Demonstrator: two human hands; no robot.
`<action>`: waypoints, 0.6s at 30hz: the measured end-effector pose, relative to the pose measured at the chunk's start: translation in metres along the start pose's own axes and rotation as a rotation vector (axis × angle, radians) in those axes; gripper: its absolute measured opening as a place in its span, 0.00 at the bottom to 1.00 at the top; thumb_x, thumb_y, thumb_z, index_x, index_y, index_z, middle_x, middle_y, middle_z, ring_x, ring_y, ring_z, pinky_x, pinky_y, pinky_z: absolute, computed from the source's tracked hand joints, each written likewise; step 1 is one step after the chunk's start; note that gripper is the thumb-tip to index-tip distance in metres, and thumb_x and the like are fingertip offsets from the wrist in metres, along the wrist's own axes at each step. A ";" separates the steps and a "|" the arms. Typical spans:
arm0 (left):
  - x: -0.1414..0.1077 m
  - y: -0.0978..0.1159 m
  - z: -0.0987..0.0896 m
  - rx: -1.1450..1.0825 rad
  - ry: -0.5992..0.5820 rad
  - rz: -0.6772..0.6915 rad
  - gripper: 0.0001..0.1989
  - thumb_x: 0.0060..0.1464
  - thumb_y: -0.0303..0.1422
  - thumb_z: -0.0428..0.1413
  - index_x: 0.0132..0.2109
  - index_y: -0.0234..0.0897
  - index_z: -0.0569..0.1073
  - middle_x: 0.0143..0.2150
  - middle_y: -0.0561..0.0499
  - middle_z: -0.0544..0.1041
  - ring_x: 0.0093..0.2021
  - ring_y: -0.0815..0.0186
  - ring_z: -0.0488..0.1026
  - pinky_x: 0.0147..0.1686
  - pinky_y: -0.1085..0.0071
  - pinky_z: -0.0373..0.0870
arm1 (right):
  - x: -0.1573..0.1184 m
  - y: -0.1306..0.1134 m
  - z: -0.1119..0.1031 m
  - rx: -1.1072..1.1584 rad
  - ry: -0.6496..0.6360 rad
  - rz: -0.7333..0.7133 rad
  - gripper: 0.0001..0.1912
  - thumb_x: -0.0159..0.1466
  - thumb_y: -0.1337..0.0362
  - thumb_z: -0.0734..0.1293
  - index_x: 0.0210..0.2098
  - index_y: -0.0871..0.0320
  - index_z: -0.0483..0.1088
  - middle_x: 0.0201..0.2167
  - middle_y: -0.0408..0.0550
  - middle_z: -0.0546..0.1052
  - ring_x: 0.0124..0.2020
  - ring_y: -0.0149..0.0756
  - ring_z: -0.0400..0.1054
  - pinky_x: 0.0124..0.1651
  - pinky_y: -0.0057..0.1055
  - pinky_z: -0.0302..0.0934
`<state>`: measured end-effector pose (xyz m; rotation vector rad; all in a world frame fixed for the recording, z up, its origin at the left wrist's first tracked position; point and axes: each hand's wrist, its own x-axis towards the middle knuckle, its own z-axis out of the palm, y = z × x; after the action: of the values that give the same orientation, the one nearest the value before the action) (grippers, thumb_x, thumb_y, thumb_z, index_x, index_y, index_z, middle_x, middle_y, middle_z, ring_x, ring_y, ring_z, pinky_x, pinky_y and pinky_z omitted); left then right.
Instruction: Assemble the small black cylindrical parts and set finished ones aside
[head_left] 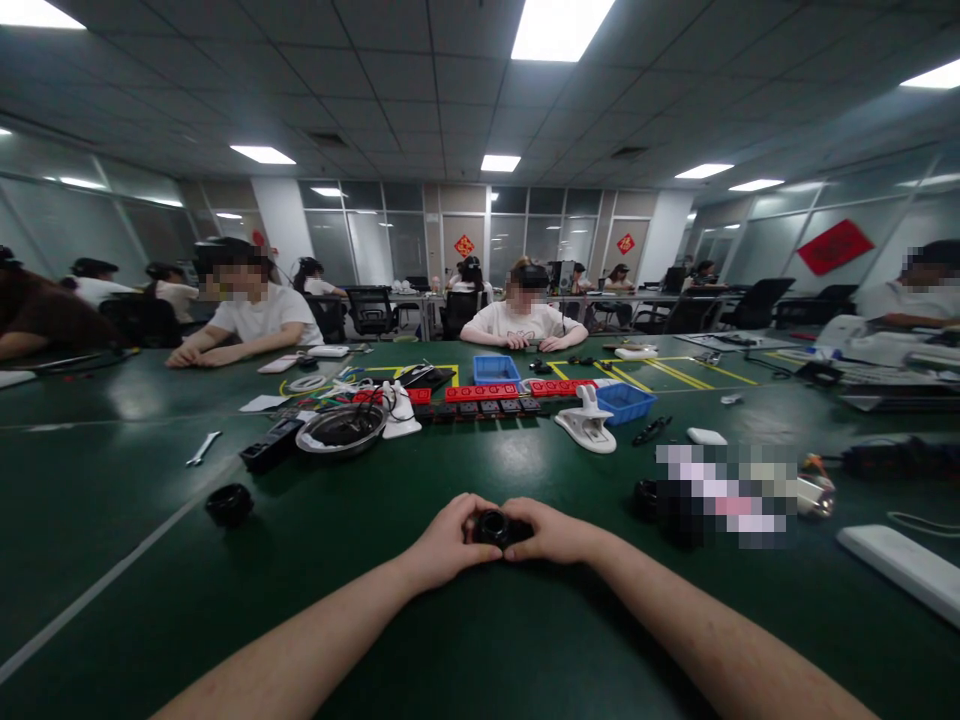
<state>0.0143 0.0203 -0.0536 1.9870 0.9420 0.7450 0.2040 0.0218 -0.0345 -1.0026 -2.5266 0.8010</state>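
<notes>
Both my hands meet over the green table, close in front of me. Between them is a black round part with a dark opening in its top; its exact kind is not clear. My left hand curls around its left side, with the thumb along the near edge. On the other side my right hand grips it, thumb tip close to the left thumb. Fingers cover much of the part's sides. A similar black round piece rests on the table to the left.
Farther off lie a wrench, a round metal tray, red socket strips, a white clip base and blue bins. A white bar is at the right. A co-worker sits opposite; another sits left.
</notes>
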 end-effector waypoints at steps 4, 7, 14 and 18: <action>-0.002 0.003 -0.001 -0.011 -0.013 -0.011 0.20 0.39 0.34 0.59 0.41 0.36 0.65 0.34 0.53 0.64 0.28 0.71 0.62 0.25 0.76 0.58 | 0.001 0.003 0.001 0.074 0.016 0.024 0.13 0.49 0.66 0.67 0.34 0.61 0.66 0.30 0.41 0.67 0.33 0.32 0.61 0.36 0.26 0.54; -0.002 0.002 0.000 -0.012 -0.013 -0.008 0.20 0.39 0.35 0.59 0.41 0.36 0.65 0.34 0.53 0.64 0.28 0.71 0.62 0.26 0.76 0.58 | 0.002 0.005 0.006 0.086 0.041 0.071 0.14 0.47 0.64 0.68 0.33 0.61 0.65 0.29 0.41 0.67 0.31 0.31 0.60 0.32 0.24 0.53; -0.002 -0.003 0.010 0.011 0.100 -0.051 0.21 0.35 0.34 0.61 0.39 0.36 0.64 0.33 0.54 0.62 0.26 0.72 0.60 0.24 0.77 0.57 | 0.004 0.001 0.019 -0.169 0.177 0.248 0.24 0.39 0.50 0.70 0.28 0.60 0.63 0.26 0.42 0.66 0.26 0.31 0.58 0.25 0.23 0.48; -0.001 0.001 0.010 0.002 0.117 -0.069 0.19 0.36 0.32 0.59 0.38 0.35 0.64 0.33 0.55 0.61 0.24 0.75 0.57 0.21 0.78 0.55 | 0.005 -0.011 0.024 -0.343 0.229 0.271 0.27 0.42 0.42 0.64 0.29 0.60 0.64 0.26 0.47 0.68 0.27 0.35 0.60 0.27 0.27 0.49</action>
<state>0.0212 0.0150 -0.0583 1.9193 1.0752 0.8291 0.1837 0.0094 -0.0472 -1.4780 -2.4037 0.2933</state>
